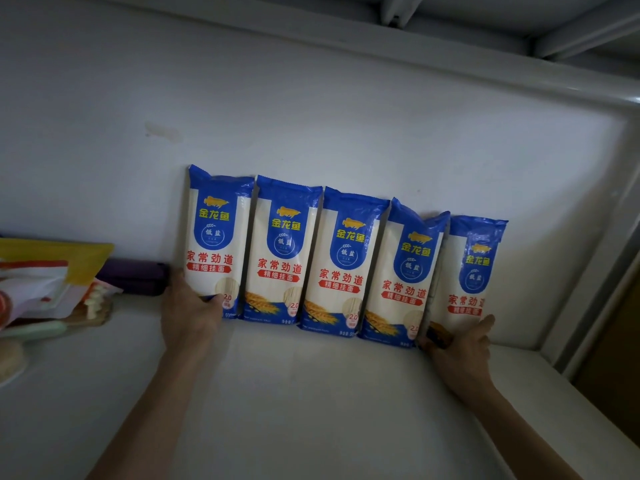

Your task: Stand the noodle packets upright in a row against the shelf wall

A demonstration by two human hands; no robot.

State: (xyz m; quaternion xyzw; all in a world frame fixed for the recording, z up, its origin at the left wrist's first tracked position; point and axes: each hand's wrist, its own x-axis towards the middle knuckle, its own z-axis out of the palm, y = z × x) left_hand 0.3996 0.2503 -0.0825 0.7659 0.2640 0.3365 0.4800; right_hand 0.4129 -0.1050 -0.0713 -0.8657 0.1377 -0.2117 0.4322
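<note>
Several blue-and-white noodle packets stand upright side by side against the white back wall (311, 116) of the shelf. My left hand (188, 311) grips the bottom left corner of the leftmost packet (216, 244). At the other end, my right hand (460, 348) holds the bottom of the rightmost packet (472, 271), which sits slightly behind its neighbour (403, 275). The middle packets (311, 258) touch each other, and no hand is on them.
To the left lie a dark purple box (135, 277) against the wall and a heap of yellow, white and red packages (45, 275). A shelf upright (595, 271) closes the right side. Bare white shelf floor (294, 393) lies in front of the row.
</note>
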